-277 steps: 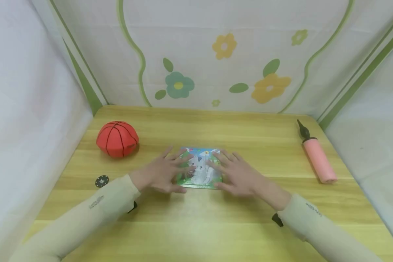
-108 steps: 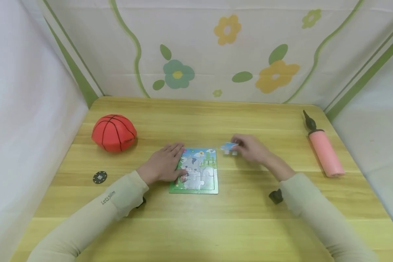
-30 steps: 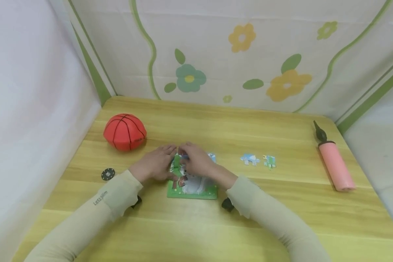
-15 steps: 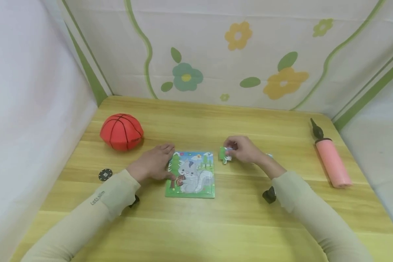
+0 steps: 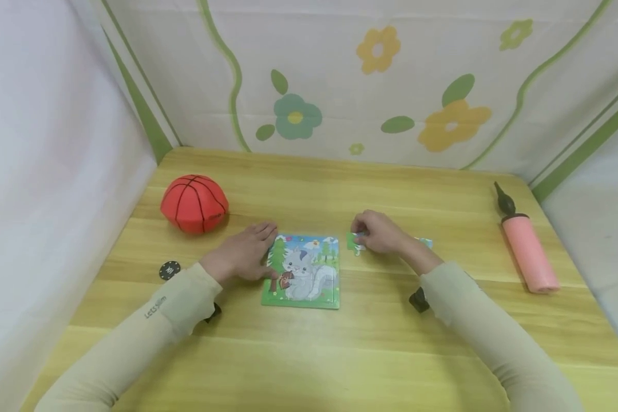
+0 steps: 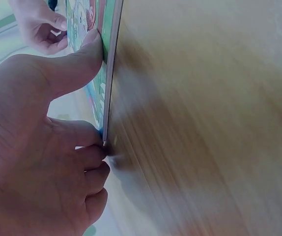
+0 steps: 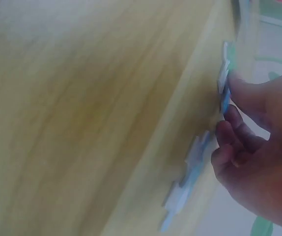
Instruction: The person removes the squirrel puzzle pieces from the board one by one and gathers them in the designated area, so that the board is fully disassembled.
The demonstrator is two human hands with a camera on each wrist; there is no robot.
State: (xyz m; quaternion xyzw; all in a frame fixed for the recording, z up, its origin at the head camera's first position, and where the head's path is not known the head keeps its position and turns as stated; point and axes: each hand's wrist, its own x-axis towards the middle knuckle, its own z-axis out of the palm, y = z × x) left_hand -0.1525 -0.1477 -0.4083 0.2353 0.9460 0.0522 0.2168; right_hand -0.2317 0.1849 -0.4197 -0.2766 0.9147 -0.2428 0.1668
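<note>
A framed jigsaw puzzle [image 5: 309, 272] of a grey squirrel with an acorn lies flat on the table. My left hand [image 5: 243, 256] holds its left edge. In the left wrist view, the thumb [image 6: 84, 59] presses on the picture while the curled fingers sit at the board's edge. Right of the board, my right hand [image 5: 380, 233] pinches a green and blue puzzle piece [image 5: 352, 241] at the table surface. More loose pieces [image 7: 185, 184] lie beside that hand in the right wrist view; the right forearm partly hides them in the head view.
A red, partly deflated basketball [image 5: 194, 204] sits at the back left, with a black round chip [image 5: 169, 270] in front of it. A pink hand pump [image 5: 530, 254] with a black nozzle lies at the right. A flowered cloth [image 5: 340, 86] hangs behind the table.
Within the last second my right hand has moved from the board's top left to the table at its right, with a green piece. Loose pieces now lie there. The left hand stays at the board.
</note>
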